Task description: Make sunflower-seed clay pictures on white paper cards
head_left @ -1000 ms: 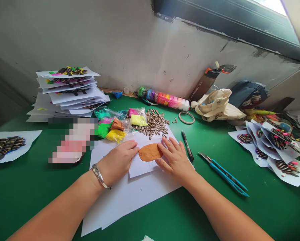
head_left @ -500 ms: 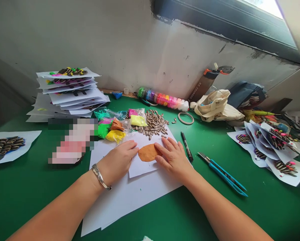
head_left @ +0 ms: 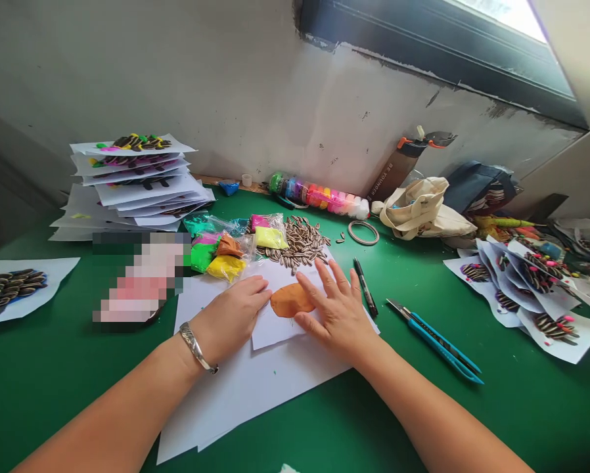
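Note:
A flat orange oval of modelling clay (head_left: pixel 291 301) lies on a small white sheet (head_left: pixel 270 334), which rests on larger white sheets (head_left: pixel 216 401). My right hand (head_left: pixel 338 314) is open, fingers spread over the right end of the oval and the sheet; it covers that end. My left hand (head_left: pixel 236 314), with a silver bracelet at the wrist, lies on the sheet's left side. Its fingers are stretched out close together, tips beside the oval's left edge. Just beyond the sheet is a heap of striped sunflower seeds (head_left: pixel 305 244).
Bags of coloured clay (head_left: pixel 226 267) sit behind my left hand. A black pen (head_left: pixel 365 286) and a blue utility knife (head_left: pixel 437 343) lie to the right. Finished seed pictures are stacked (head_left: pixel 142 190) at back left and piled (head_left: pixel 516 282) at right. A tape roll (head_left: pixel 363 232) lies farther back.
My right hand has spread its fingers wider and lifted slightly, its fingertips higher in view. My left hand and the clay oval stay almost the same. The view has shifted slightly.

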A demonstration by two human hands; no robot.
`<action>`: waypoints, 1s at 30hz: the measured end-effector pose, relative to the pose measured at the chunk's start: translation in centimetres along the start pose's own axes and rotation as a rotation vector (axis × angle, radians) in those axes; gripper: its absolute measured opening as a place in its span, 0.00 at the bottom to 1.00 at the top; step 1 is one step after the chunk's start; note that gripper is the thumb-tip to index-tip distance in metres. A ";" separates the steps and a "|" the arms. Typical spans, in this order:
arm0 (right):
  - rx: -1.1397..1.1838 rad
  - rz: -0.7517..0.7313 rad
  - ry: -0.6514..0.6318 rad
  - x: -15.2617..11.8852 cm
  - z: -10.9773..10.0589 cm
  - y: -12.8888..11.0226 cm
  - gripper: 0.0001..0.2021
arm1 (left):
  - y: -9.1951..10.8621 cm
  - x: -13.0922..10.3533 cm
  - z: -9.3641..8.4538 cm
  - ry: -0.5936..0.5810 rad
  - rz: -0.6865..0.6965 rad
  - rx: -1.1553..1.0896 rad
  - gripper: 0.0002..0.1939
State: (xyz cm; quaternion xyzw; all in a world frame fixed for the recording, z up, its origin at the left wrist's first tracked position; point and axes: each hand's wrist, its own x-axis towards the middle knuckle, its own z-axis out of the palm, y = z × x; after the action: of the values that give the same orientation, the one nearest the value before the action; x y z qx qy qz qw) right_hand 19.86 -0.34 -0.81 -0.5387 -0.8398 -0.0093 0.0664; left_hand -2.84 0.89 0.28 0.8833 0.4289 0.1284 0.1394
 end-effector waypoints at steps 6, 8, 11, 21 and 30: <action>0.073 -0.069 -0.080 0.3 -0.2 -0.8 0.28 | -0.1 -0.1 0.1 0.014 0.009 -0.010 0.13; 0.099 -0.064 -0.099 0.5 -0.1 -0.7 0.28 | -0.1 -0.1 0.1 0.017 0.007 -0.006 0.13; 0.122 -0.015 -0.114 0.6 0.1 -0.5 0.29 | 0.0 -0.1 0.1 0.012 -0.001 0.000 0.13; 0.113 -0.015 -0.097 0.5 0.4 -0.4 0.27 | -0.1 -0.1 0.2 0.014 0.005 0.002 0.13; 0.122 -0.001 -0.102 0.5 0.3 -0.3 0.27 | -0.2 -0.2 0.2 0.026 0.010 0.000 0.13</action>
State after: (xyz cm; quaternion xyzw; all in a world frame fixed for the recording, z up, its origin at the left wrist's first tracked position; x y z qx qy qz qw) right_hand 19.38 0.03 -1.00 -0.5329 -0.8415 0.0692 0.0562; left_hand -3.00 0.80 -0.01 0.8837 0.4262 0.1404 0.1330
